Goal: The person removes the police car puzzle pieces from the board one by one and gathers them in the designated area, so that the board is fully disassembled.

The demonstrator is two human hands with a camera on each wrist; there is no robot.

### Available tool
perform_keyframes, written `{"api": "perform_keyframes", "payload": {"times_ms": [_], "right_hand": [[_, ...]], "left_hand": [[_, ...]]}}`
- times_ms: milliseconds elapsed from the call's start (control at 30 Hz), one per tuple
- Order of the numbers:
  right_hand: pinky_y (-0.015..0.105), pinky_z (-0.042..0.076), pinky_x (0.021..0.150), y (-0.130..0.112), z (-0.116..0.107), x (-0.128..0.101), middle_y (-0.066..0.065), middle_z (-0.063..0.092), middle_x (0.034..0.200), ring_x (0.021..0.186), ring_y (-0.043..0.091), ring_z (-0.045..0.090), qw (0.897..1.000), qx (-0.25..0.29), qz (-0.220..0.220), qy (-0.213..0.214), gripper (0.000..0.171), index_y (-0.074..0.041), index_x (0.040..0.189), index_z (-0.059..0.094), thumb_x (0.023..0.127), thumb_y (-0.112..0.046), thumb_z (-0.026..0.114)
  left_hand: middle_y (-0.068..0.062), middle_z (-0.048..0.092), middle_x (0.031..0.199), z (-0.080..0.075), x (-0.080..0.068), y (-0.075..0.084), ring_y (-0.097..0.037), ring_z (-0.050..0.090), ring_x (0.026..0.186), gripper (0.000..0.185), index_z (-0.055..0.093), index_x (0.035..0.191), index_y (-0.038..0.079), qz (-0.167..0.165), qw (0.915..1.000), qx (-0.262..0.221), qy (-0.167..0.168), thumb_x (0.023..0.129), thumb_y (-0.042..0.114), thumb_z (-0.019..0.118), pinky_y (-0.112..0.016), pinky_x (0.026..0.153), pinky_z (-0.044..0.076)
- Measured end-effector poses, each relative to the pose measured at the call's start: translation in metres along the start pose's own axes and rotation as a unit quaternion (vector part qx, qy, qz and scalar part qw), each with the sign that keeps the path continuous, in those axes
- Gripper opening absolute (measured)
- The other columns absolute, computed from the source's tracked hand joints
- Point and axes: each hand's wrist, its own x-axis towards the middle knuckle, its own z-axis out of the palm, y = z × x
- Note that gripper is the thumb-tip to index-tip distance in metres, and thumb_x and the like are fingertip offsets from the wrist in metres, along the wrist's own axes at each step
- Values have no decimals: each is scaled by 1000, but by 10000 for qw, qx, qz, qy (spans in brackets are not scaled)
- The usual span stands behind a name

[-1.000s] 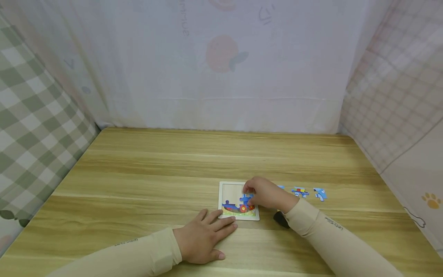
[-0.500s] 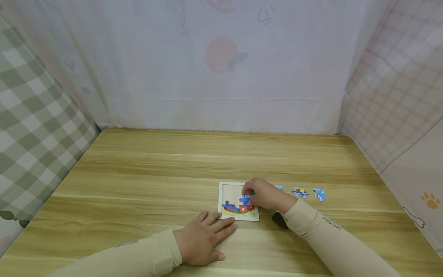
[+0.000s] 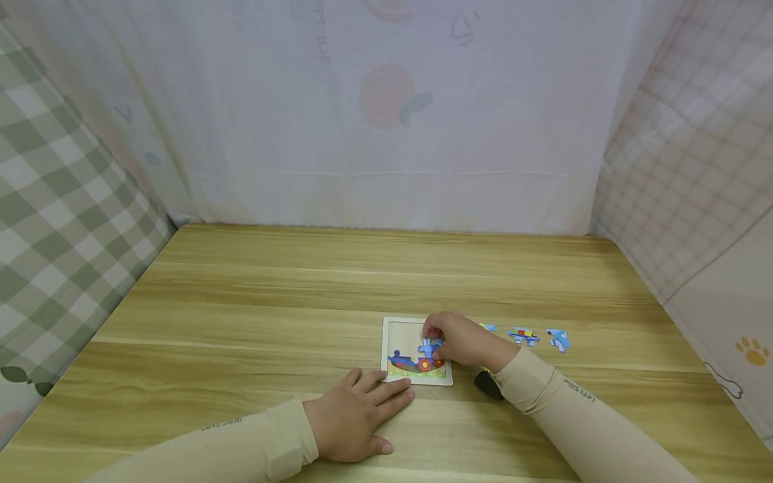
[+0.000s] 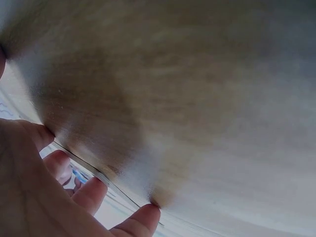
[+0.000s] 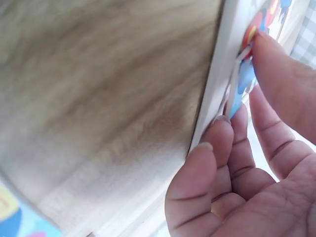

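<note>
A white-framed puzzle tray (image 3: pixel 388 335) lies on the wooden table, with a colourful picture partly filled in along its near side. My right hand (image 3: pixel 436 340) is over the tray's right part and pinches a blue puzzle piece (image 3: pixel 429 348) (image 5: pixel 241 83) between thumb and fingers, with the piece tilted against the tray's rim (image 5: pixel 216 89). My left hand (image 3: pixel 377 390) lies flat on the table, fingers straight, its fingertips at the tray's near left corner. In the left wrist view its fingers (image 4: pixel 91 193) press on the wood.
Three loose blue puzzle pieces lie in a row right of the tray: one (image 3: pixel 488 328) by my right hand, one (image 3: pixel 523 335) with red and yellow, and one (image 3: pixel 558 339) farthest right. Fabric walls close in the table (image 3: pixel 362 282) on the back, left and right.
</note>
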Motion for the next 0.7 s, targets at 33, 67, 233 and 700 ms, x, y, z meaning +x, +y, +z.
{"api": "perform_keyframes", "payload": {"times_ms": [33, 67, 233, 700], "right_hand": [[30, 41, 71, 0, 0, 0, 1, 53, 79, 76, 15, 48, 10000, 20, -12, -4, 25, -8, 84, 58, 68, 3, 73], [30, 41, 71, 1, 0, 0, 1, 53, 79, 76, 15, 47, 10000, 41, -15, -8, 25, -8, 84, 58, 68, 3, 73], [29, 40, 69, 2, 0, 0, 0, 51, 77, 74, 15, 46, 10000, 71, 38, 0, 24, -8, 84, 58, 69, 2, 73], [29, 37, 63, -1, -1, -1, -1, 46, 72, 69, 14, 43, 9989, 317, 333, -20, 17, -12, 83, 57, 78, 2, 64]], "left_hand": [[8, 20, 147, 0, 0, 0, -21, 27, 127, 66, 23, 143, 25, 2, 10000, 17, 17, 88, 59, 32, -45, 94, 31], [8, 21, 147, 0, 0, 0, -21, 27, 127, 66, 23, 143, 24, 10, 10000, 35, 44, 88, 59, 32, -45, 94, 31], [8, 21, 147, 0, 0, 1, -21, 27, 127, 66, 23, 143, 24, -9, 10000, 72, 34, 88, 59, 32, -45, 94, 31], [9, 16, 148, -1, -2, 1, -22, 26, 128, 63, 21, 143, 28, -5, 10000, -84, -13, 89, 58, 32, -48, 94, 31]]}}
